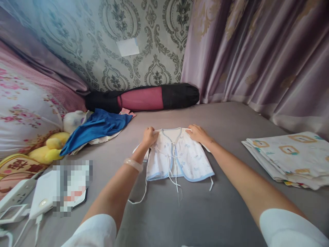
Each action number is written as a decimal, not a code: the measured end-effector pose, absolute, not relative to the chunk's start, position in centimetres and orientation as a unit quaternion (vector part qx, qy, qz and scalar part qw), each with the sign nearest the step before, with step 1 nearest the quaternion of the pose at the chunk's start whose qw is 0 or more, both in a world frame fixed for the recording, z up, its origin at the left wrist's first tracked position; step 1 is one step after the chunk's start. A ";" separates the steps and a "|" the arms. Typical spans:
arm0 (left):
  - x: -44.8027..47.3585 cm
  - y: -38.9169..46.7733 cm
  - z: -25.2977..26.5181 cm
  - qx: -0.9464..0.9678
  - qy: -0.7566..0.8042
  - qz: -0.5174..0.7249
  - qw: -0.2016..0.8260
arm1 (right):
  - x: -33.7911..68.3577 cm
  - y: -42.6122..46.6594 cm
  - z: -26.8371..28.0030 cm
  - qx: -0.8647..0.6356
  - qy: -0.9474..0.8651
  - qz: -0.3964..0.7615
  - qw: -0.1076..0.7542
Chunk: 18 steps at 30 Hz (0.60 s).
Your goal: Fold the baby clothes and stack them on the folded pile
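A small white baby shirt (160,161) with pale blue trim and a faint print is spread on the grey bed sheet (195,209), its neckline at the far side. Thin white ties hang down its front and trail onto the sheet. At the shirt's left shoulder my left hand (149,136) is closed on the fabric, with a pale bangle on that wrist. My right hand (198,133) pinches the right shoulder. Both sleeves are partly hidden behind my hands and forearms.
Folded printed cloths (290,154) lie stacked at the right. Blue clothing (97,127), yellow plush toys (48,149) and a floral pillow (25,109) are at the left, near a white power bank (45,190) and power strip (19,193). A black-and-pink roll (144,97) lies along the wall.
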<state>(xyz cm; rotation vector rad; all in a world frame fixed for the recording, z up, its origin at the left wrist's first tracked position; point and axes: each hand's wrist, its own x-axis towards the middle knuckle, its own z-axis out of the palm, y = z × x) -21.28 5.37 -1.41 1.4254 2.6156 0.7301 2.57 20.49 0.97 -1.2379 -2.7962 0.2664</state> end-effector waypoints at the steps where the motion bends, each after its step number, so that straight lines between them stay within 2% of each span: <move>1: -21.6 4.7 -1.4 0.460 0.852 0.247 0.041 | 3.2 20.8 1.0 -0.415 -0.902 0.113 0.038; 8: -22.8 -4.5 0.2 0.518 0.798 0.298 0.073 | 9.7 21.7 1.4 -0.466 -0.825 0.318 0.035; 14: -21.8 -11.2 1.8 0.580 0.751 0.264 0.176 | 14.1 21.0 1.8 -0.436 -0.795 0.421 0.029; 18: -21.9 -11.4 1.5 0.610 0.736 0.244 0.162 | 15.2 21.4 2.0 -0.465 -0.748 0.468 0.066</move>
